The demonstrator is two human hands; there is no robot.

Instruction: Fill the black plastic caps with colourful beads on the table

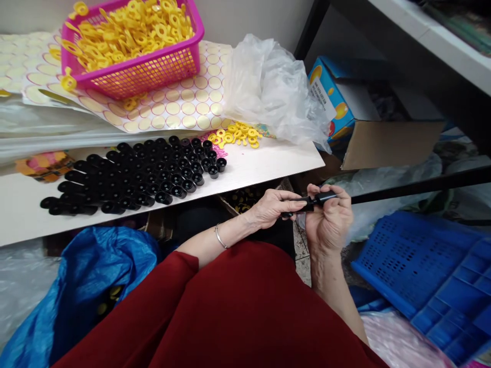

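Observation:
My left hand (274, 208) and my right hand (330, 221) meet just below the white table's (264, 164) front edge, over my lap in red cloth. Together they hold a small black plastic tube part (315, 201); the left fingers pinch its left end, the right fingers wrap its right end. A silver bracelet (220, 237) circles my left wrist. On the table, several black tube caps (141, 174) stand packed in rows. A few loose yellow rings (238, 135) lie beside them.
A pink basket (149, 71) heaped with yellow rings sits at the back on sheets of round stickers (184, 107). A crumpled clear plastic bag (268, 87) lies to the right. A blue bag (92, 276) is at lower left, blue crates (433, 276) at lower right, an open cardboard box (368, 128) beyond.

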